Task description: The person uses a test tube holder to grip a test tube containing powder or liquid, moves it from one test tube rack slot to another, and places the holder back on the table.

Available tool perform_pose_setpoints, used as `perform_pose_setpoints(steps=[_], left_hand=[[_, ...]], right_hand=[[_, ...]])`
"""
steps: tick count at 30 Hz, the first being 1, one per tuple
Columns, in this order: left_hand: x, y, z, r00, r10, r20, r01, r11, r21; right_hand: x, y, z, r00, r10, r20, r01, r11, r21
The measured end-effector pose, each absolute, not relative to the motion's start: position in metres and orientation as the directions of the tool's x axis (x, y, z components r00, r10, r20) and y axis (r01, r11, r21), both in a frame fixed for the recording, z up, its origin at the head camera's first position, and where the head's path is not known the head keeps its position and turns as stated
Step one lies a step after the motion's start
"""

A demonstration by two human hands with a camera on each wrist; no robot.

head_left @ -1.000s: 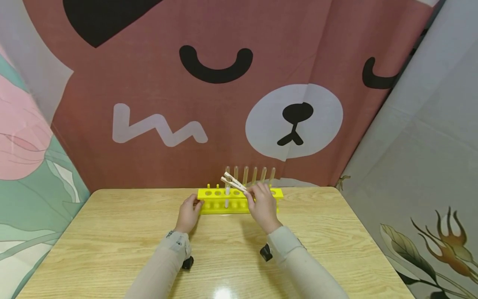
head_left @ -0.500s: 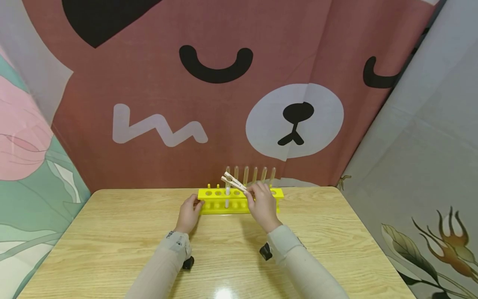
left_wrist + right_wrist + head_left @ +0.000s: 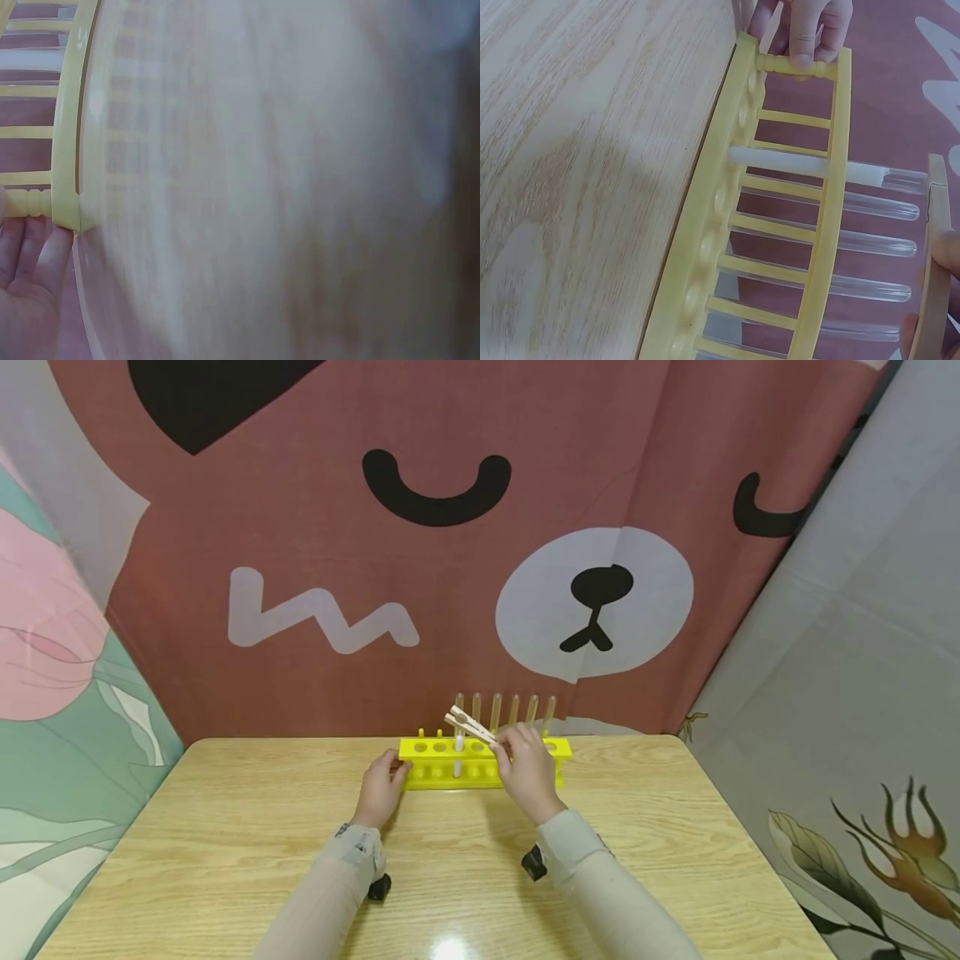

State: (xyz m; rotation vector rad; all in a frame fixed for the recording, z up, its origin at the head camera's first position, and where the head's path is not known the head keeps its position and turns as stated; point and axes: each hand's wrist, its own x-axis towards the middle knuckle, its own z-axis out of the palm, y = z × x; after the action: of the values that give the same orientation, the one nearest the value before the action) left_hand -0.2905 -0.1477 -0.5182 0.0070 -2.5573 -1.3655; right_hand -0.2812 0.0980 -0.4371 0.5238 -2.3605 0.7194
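A yellow test tube rack (image 3: 442,757) stands at the table's far edge. My left hand (image 3: 378,789) holds its left end; in the right wrist view that hand (image 3: 802,30) has its thumb pressed on the end post. White matter fills much of a test tube (image 3: 780,160) standing upright in the rack. Tilted over the rack is a wooden test tube holder (image 3: 471,725), pinched by the fingers of my right hand (image 3: 528,772). The holder's jaws lie at the upper part of that tube; whether they grip it cannot be told. My right hand hides part of the rack's right half.
Several clear test tubes (image 3: 497,710) stand upside down on the pegs along the back of the rack. Behind the wooden table (image 3: 247,827) hangs a reddish-brown cloth (image 3: 300,693) with a bear face. A grey patterned curtain (image 3: 862,693) borders the right side.
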Motion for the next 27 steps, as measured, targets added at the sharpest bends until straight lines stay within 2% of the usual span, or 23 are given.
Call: perform_pose_setpoints(steps=[27], left_hand=[[-0.2913, -0.1481, -0.5203, -0.97, -0.117, 0.214, 0.114, 0.558, 0.822]], right_hand=[[-0.2803, 0.0977, -0.4419, -0.819, -0.174, 0.547, -0.459, 0.772, -0.44]])
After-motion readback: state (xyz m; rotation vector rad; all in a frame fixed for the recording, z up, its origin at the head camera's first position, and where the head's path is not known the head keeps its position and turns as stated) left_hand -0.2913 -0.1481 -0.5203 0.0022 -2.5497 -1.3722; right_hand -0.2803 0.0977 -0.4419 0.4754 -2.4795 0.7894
